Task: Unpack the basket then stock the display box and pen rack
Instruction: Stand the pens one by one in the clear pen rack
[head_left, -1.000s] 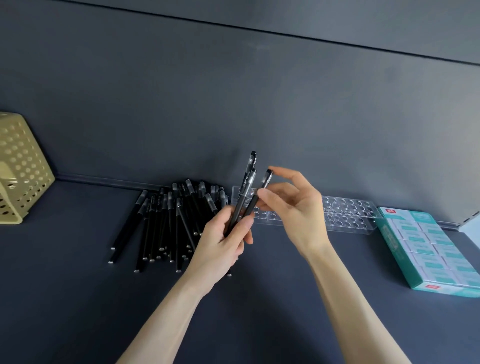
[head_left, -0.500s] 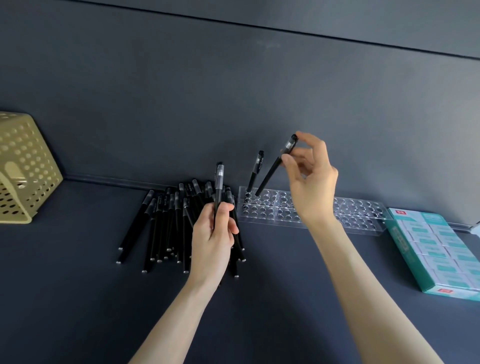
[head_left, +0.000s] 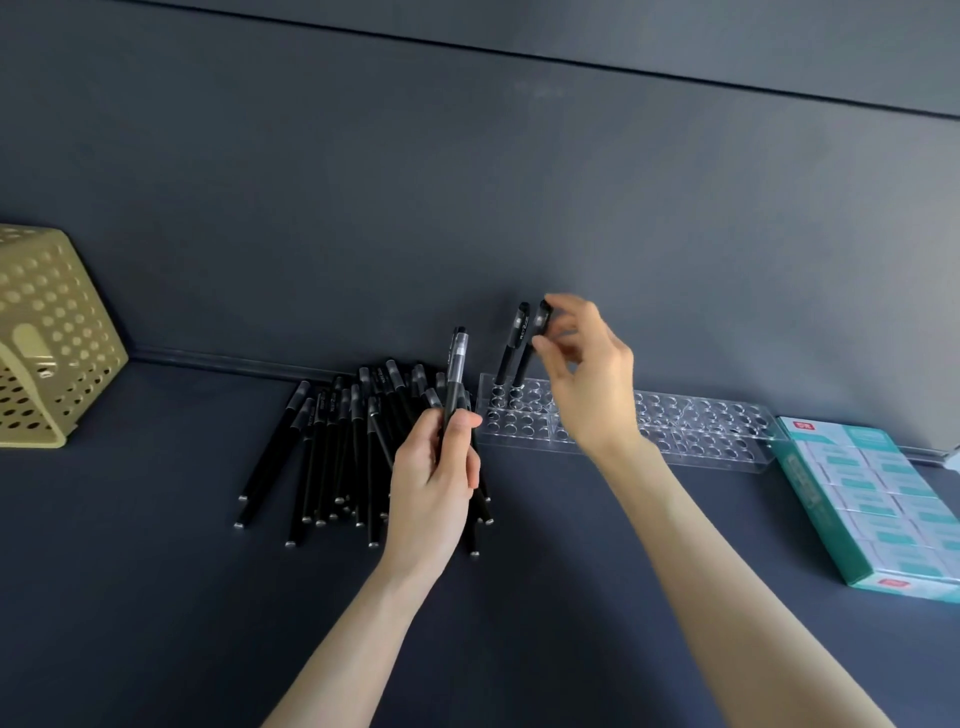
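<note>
A clear pen rack (head_left: 701, 431) with many round holes lies along the dark back wall. One black pen (head_left: 511, 348) stands in a hole at its left end. Right beside it a second black pen (head_left: 525, 366) has its lower end in a hole, and my right hand (head_left: 587, 384) pinches its cap. My left hand (head_left: 431, 483) grips a third black pen (head_left: 456, 374) upright, just left of the rack. A pile of several black pens (head_left: 337, 452) lies on the shelf behind my left hand.
A beige perforated basket (head_left: 47, 338) lies tipped on its side at the far left. A teal display box (head_left: 872, 499) filled with small white-and-teal packs sits at the right end of the rack. The shelf surface is dark grey.
My right hand took a pen from my left hand, carried it right and lowered it into the rack beside the standing pen. My left hand now keeps a single pen.
</note>
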